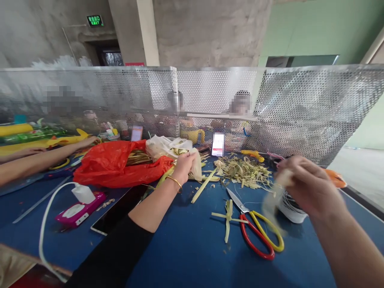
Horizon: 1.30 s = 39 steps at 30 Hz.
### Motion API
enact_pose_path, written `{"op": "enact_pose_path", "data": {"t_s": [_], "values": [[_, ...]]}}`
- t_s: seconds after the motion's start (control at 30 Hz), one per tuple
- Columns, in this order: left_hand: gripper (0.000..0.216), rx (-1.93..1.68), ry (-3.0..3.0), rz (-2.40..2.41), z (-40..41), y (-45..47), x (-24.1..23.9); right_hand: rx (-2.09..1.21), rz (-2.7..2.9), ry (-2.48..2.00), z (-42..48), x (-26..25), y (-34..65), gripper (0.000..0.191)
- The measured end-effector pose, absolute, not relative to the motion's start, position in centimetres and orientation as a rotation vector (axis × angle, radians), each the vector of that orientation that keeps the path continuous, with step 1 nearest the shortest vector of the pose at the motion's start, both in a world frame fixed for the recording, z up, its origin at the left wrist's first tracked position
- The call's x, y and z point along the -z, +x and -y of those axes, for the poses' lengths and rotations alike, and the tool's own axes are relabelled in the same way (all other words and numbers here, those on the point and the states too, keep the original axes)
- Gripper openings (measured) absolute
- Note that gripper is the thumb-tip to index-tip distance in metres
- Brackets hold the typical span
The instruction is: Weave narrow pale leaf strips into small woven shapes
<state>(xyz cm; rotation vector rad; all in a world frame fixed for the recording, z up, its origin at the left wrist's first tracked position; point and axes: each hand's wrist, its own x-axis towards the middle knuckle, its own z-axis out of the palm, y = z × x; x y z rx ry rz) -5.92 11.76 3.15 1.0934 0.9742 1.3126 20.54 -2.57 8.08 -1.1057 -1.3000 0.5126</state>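
Note:
My left hand (pixel 183 167), a gold bangle at its wrist, reaches to the middle of the table and pinches a pale husk piece (pixel 197 166) in front of the white plastic bag (pixel 160 146). Over on the right, my right hand (pixel 312 190) is closed on another pale husk strip (pixel 273 206), which hangs down blurred. Between my hands lie scissors (pixel 246 212) with one red and one yellow handle, blades apart. Beside them is a small cross-shaped husk piece (pixel 228 217), bound at its centre. A single husk strip (pixel 204 186) rests farther back.
A heap of husk scraps (pixel 246 171) and a yellow glue gun (pixel 253 155) lie behind the scissors. On the left are a red plastic bag (pixel 111 166), a tablet (pixel 118 212) and a pink power strip (pixel 81 210). A perforated metal screen (pixel 216 88) closes the back. Another person's arm (pixel 45 160) extends from the left.

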Motion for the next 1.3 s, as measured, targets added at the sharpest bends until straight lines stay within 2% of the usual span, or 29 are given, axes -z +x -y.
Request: {"op": "enact_pose_path", "data": {"t_s": [0.07,0.17,0.23,0.27,0.37,0.43,1.0,1.2,1.3], "values": [[0.031,-1.257,1.158,-0.937,-10.5,-5.3,-4.0,-0.355,1.262,-1.256,1.8,-7.4,19.7,0.028],[0.028,-1.168,1.257,-0.863,-8.1,-4.4,-5.4,0.064,1.317,-1.523,0.2,-5.9,18.5,0.019],[0.026,-1.094,1.389,-0.798,-6.6,-4.2,-6.2,0.101,1.380,-1.524,-0.2,-5.4,17.2,0.026],[0.026,-1.094,1.440,-0.783,-6.0,-4.1,-6.5,-0.009,1.402,-1.489,-0.2,-5.5,16.3,0.026],[0.024,-1.084,1.546,-0.749,-4.9,-4.0,-7.0,-0.651,1.370,-1.265,0.3,-6.2,13.1,0.029],[0.023,-1.083,1.592,-0.733,-4.6,-4.0,-7.0,-0.867,1.298,-1.145,0.6,-6.5,11.3,0.031],[0.016,-1.042,1.836,-0.771,-3.9,-3.5,-6.6,-0.979,1.174,-1.071,0.9,-5.4,10.7,0.033],[0.015,-0.979,1.704,-0.693,-3.3,-3.6,-7.2,-1.321,1.039,-0.932,1.3,-5.6,10.8,0.032],[0.024,-0.889,1.566,-0.653,-3.3,-3.7,-7.2,-1.303,1.024,-0.928,1.3,-5.5,10.8,0.034]]}}
